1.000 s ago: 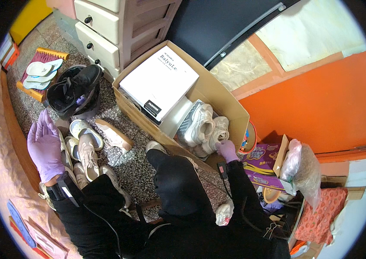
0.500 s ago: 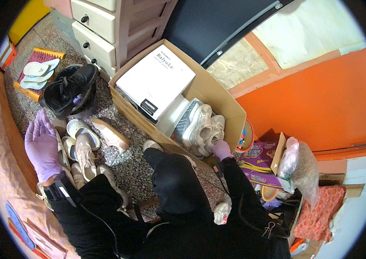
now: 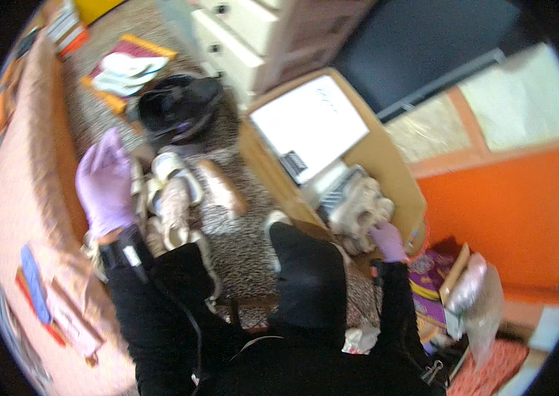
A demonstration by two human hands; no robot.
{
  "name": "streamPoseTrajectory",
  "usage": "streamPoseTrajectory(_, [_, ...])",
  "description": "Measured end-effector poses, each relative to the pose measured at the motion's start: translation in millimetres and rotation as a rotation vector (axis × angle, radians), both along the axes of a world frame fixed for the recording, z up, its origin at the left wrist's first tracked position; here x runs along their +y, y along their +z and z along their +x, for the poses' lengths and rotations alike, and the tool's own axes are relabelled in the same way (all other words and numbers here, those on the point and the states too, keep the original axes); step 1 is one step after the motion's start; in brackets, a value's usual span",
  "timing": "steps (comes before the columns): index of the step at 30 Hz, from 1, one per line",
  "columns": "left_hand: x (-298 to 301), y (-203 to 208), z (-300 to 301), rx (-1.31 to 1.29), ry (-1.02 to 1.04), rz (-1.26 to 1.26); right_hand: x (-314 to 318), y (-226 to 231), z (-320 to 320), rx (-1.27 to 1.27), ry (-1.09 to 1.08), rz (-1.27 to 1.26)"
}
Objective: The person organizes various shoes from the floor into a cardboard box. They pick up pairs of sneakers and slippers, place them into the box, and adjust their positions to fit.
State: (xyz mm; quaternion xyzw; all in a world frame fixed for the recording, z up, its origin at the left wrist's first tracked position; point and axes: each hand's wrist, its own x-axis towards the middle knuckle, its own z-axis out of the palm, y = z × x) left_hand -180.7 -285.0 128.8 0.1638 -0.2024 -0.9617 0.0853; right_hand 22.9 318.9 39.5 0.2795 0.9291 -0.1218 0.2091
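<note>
My left hand (image 3: 106, 188), in a purple glove, is held up beside several pale shoes on the floor. Its fingers look stretched and close together, slightly bent, with nothing visible in them. In the cardboard box (image 3: 273, 175), my right hand (image 3: 389, 241), also gloved in purple, grips a pair of off-white sneakers (image 3: 359, 214) at the near end; its fingertips are partly hidden and blurred. The sneakers lean against a grey patterned box (image 3: 336, 193). A white shoe box (image 3: 312, 129) fills the far part of the carton. Nearest my left hand stands a beige shoe (image 3: 175, 206).
A pink shoe (image 3: 222, 188) lies on the speckled floor. Beyond the shoes stands a black-lined bin (image 3: 177, 112), with pale insoles (image 3: 128, 72) on a wooden-edged rack. A white drawer unit (image 3: 236, 49) rises behind. Purple packaging (image 3: 428, 274) and plastic bags (image 3: 481, 297) sit at right.
The view has swung left, so the scene appears farther right and blurred. My left hand's fingers look a little more bent. My right hand stays at the sneakers.
</note>
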Motion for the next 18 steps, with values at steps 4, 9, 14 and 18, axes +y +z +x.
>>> streamPoseTrajectory(4, [-0.3,2.8,2.6,-0.045,0.213,-0.032,-42.2,58.6,-35.5,0.199,0.095,-0.195])
streamPoseTrajectory(9, [28.3,17.8,9.5,-0.106,0.246,-0.069,-133.7,130.3,-100.8,0.35,0.466,-0.258])
streamPoseTrajectory(14, [69.6,30.2,7.9,-0.131,0.056,-0.165,-252.7,134.8,-170.3,0.245,0.8,-0.558])
streamPoseTrajectory(18, [57.6,35.4,4.5,-0.151,0.122,-0.089,-332.5,41.8,-210.2,-0.175,1.277,-0.327])
